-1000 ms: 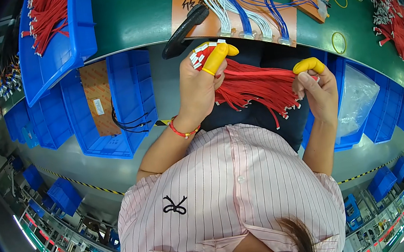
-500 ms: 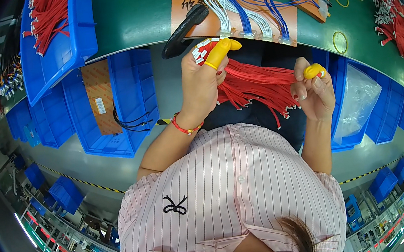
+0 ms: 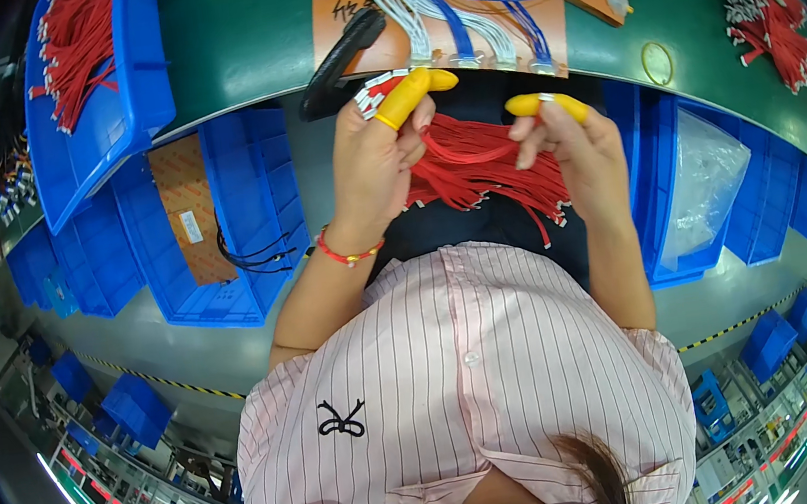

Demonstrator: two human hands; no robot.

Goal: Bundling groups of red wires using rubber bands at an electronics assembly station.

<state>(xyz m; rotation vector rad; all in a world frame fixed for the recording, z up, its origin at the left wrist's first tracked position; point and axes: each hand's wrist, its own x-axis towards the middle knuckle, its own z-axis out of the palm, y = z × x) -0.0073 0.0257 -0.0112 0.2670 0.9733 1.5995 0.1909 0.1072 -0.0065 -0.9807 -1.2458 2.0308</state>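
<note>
My left hand [image 3: 368,166] is closed around a bundle of red wires [image 3: 484,167]. White connectors [image 3: 370,95] stick out of its fist on the outer side, and the loose ends hang over my lap. Yellow finger cots cover some fingertips on both hands. To the right of the bundle, my right hand [image 3: 582,144] is closed in a pinch, with a small white tip between its yellow cots. A red wire curves from the left hand toward these fingers. Just beyond the left hand, a black curved handle-like piece [image 3: 340,63] rests at the table edge.
On the green table [image 3: 237,41] lie an orange board [image 3: 336,33] with white and blue wires [image 3: 456,24], yellow rings [image 3: 658,65] and more red wires [image 3: 770,36]. A blue bin [image 3: 148,97] of red wires stands left. Blue bins [image 3: 267,208] sit below the table on both sides.
My right hand has moved left toward the left hand, and the wire stretched between them has gone slack. The whole view has shifted slightly.
</note>
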